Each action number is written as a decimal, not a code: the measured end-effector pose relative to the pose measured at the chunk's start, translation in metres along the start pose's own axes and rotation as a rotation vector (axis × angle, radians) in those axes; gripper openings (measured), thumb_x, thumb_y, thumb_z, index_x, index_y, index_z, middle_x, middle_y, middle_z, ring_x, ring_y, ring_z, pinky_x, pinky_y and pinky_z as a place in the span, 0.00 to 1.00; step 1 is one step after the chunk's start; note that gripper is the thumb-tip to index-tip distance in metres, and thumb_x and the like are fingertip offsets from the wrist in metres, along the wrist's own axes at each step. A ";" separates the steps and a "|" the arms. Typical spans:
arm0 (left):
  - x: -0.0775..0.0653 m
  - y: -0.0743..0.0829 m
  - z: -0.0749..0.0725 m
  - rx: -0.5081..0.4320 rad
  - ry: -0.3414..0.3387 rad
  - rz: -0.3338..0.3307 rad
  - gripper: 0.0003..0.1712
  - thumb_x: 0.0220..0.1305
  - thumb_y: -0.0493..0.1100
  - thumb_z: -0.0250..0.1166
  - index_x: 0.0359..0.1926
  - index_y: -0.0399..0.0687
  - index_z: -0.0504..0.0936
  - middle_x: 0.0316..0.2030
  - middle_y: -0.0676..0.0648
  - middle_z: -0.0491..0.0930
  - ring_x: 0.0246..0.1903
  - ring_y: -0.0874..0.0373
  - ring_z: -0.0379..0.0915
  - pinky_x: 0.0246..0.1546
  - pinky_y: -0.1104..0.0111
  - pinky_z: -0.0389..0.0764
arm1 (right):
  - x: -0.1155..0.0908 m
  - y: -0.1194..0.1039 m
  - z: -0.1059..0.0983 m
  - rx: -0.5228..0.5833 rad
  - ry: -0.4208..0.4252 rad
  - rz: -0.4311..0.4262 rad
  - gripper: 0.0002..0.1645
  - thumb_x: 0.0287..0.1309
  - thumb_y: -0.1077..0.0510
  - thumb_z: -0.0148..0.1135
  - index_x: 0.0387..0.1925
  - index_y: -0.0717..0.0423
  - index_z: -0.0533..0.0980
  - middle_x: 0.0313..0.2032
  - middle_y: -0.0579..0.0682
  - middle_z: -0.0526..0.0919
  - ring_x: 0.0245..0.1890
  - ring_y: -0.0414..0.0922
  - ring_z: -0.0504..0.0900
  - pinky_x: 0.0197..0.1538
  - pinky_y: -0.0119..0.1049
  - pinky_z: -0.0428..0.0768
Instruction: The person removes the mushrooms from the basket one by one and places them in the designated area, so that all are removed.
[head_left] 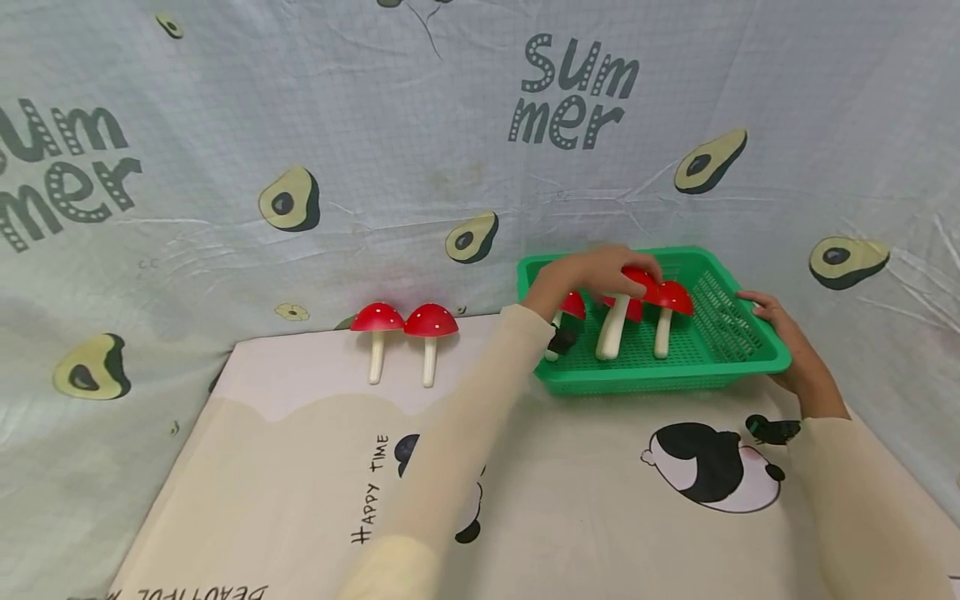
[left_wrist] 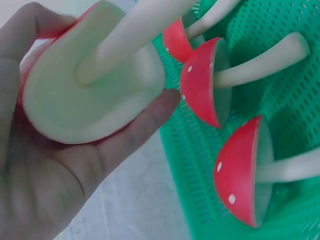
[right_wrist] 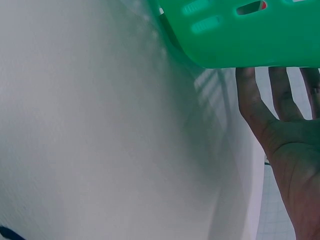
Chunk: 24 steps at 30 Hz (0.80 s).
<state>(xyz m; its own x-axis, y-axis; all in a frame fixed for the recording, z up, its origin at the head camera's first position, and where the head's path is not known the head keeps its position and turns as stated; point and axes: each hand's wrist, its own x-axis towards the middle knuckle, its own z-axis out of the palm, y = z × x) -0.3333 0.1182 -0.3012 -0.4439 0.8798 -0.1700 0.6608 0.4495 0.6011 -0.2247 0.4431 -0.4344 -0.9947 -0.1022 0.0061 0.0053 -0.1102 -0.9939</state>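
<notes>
My left hand [head_left: 603,271] holds a toy mushroom [left_wrist: 50,110] by its red cap, fingers and thumb curled around the edge. The pale underside and stem face the left wrist camera. It is above a green plastic basket [head_left: 660,379], where several more red-capped mushrooms lie, among them one on the right [head_left: 675,298] and one on the left [head_left: 573,306], partly covered by my left wrist. At the basket's right end, my right hand [head_left: 795,350] grips the rim. In the right wrist view its fingers [right_wrist: 246,92] reach up against the basket, their tips hidden.
Two red spotted mushrooms [head_left: 377,318] [head_left: 431,322] lie side by side at the table's back edge, left of the basket. A printed cloth covers the table [head_left: 585,500]. Behind it hangs a sheet [head_left: 375,125] with avocado prints.
</notes>
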 end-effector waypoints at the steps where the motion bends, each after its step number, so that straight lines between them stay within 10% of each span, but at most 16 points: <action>1: -0.003 0.000 -0.002 0.033 0.016 0.021 0.21 0.72 0.44 0.54 0.64 0.55 0.76 0.55 0.51 0.73 0.50 0.59 0.67 0.46 0.71 0.78 | 0.000 0.000 0.000 0.007 -0.002 -0.002 0.19 0.82 0.53 0.35 0.66 0.31 0.63 0.54 0.39 0.65 0.45 0.34 0.82 0.41 0.30 0.84; 8: -0.024 -0.003 -0.011 0.052 0.078 0.105 0.15 0.76 0.52 0.55 0.55 0.52 0.76 0.49 0.48 0.77 0.48 0.59 0.69 0.47 0.72 0.74 | -0.001 0.000 -0.001 0.015 -0.012 -0.019 0.20 0.82 0.53 0.35 0.67 0.33 0.62 0.55 0.39 0.65 0.45 0.34 0.82 0.41 0.30 0.84; 16: -0.051 -0.005 -0.017 0.055 0.167 0.019 0.25 0.70 0.55 0.63 0.65 0.58 0.71 0.61 0.48 0.68 0.61 0.58 0.61 0.52 0.73 0.75 | -0.002 -0.001 -0.001 0.023 -0.010 -0.012 0.19 0.82 0.53 0.36 0.66 0.32 0.63 0.54 0.39 0.66 0.44 0.34 0.82 0.40 0.30 0.84; 24: -0.069 -0.010 -0.018 0.008 0.221 -0.020 0.32 0.67 0.56 0.66 0.66 0.50 0.69 0.59 0.49 0.74 0.55 0.59 0.71 0.49 0.73 0.78 | -0.002 0.000 0.001 0.044 -0.020 -0.024 0.20 0.82 0.54 0.36 0.66 0.33 0.63 0.54 0.39 0.67 0.44 0.34 0.83 0.40 0.31 0.85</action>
<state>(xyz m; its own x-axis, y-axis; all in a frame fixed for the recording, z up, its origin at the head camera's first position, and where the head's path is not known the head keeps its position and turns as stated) -0.3208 0.0502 -0.2813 -0.5780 0.8160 -0.0060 0.6550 0.4683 0.5930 -0.2228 0.4424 -0.4346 -0.9924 -0.1185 0.0327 -0.0138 -0.1564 -0.9876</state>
